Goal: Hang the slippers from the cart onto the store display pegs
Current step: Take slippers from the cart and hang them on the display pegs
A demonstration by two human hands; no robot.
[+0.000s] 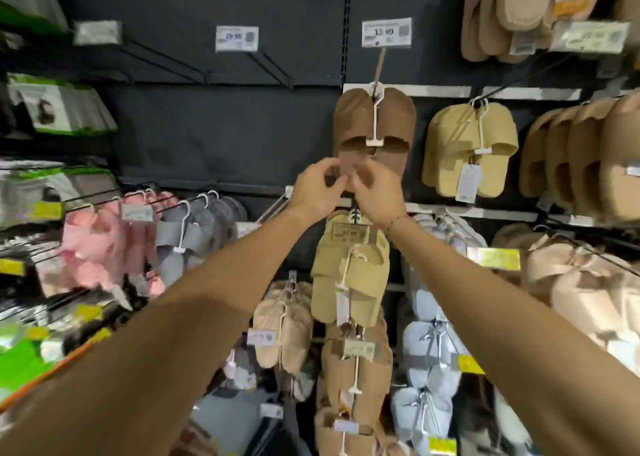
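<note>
One pair of brown slippers (374, 126) on a white hanger, heels pinched by left hand (317, 187) and right hand (375, 192).

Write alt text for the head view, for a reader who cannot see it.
Both hands, left hand and right hand, reach up to the heel end of a brown slipper pair hanging from a display peg. Tan, pink, grey and blue slippers hang on surrounding pegs.

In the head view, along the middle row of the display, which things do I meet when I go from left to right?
Green-edged packages → bare dark back panel → brown slippers on a white hanger, with the left hand and right hand at their lower end → tan-yellow slippers → row of brown slippers.
</note>
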